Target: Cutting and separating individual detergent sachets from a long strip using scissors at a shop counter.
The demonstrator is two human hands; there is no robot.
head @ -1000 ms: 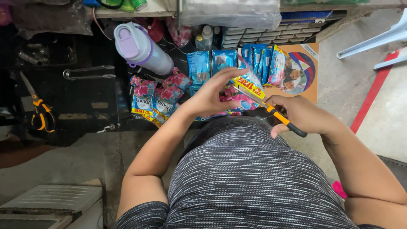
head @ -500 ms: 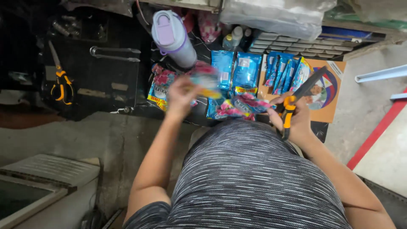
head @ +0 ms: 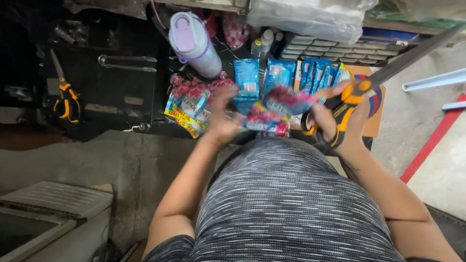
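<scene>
The right hand [head: 335, 121] is closed around the orange and black handles of big scissors [head: 361, 87]. Their long blade points up and away to the right. The left hand [head: 221, 119] is blurry, and its fingers curl on a pink sachet [head: 286, 99] just left of the scissors. More pink sachets [head: 191, 104] lie left of the scissors, below a purple bottle [head: 191, 43].

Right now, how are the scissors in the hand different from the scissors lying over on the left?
The scissors in the right hand are gripped and raised, blades pointing up to the right. The other scissors lie flat and untouched on the dark surface, blades pointing away. The held pair looks bigger, being nearer the camera. Both have orange-and-black handles.
</scene>
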